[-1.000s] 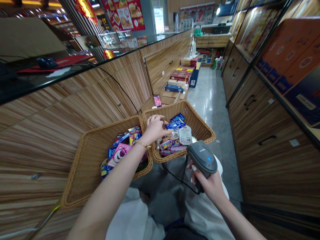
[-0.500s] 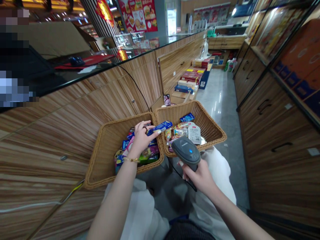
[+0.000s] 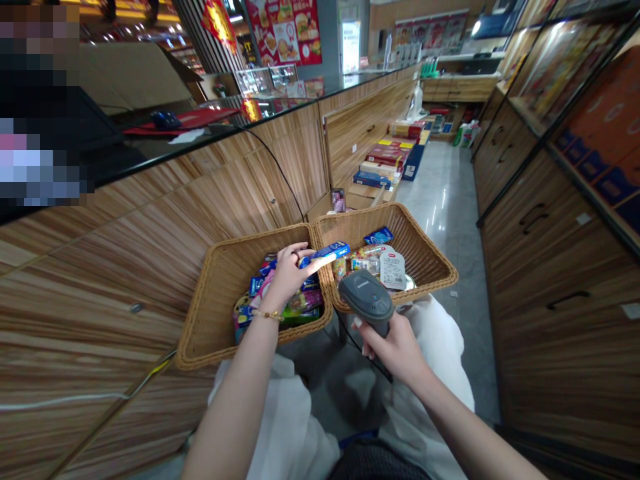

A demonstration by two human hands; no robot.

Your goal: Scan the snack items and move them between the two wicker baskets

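Observation:
My left hand (image 3: pixel 292 270) is closed on one end of a slim blue box (image 3: pixel 331 251), above the place where two wicker baskets meet. A bright patch of light falls on the box and on my thumb. My right hand (image 3: pixel 395 343) grips the handle of a dark grey barcode scanner (image 3: pixel 366 293), its head pointing toward the box. The left wicker basket (image 3: pixel 210 293) holds several packaged snacks, partly covered by my left hand. In the right wicker basket (image 3: pixel 430 257) lie candy-filled tubes (image 3: pixel 367 252), a white-backed pack (image 3: pixel 393 270) and a blue packet (image 3: pixel 379 236).
Left of the baskets runs a wood-panelled counter (image 3: pixel 280 160) with a black top. Stacked boxes (image 3: pixel 390 153) stand beyond the baskets. Wooden cabinets (image 3: pixel 560 267) line the right side of a grey floor aisle (image 3: pixel 440 193). A pixelated person shows at the far left.
A bright light now falls on the blue box and my left thumb. The scanner has shifted slightly left, and its blue indicator no longer glows. The view has turned a little.

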